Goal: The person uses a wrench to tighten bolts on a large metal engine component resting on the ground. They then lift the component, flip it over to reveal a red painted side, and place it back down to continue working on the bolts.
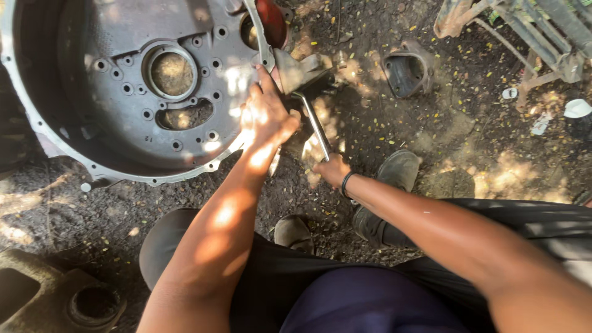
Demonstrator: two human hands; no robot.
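A large round grey metal housing point(74, 55) with many bolt holes lies on the dirt at the upper left. My left hand point(265, 114) rests on its right rim, fingers stretched up toward a grey metal block point(296, 71) at the rim. My right hand point(332, 169) grips the lower end of a shiny metal wrench handle point(314, 123), whose upper end sits at that block. A black band circles my right wrist.
A small hollow metal casting point(407, 74) lies on the oily ground to the right. A rusty frame point(524, 37) fills the top right corner. Another casting point(55, 296) sits at the bottom left. My shoes point(398, 169) and dark trousers are below.
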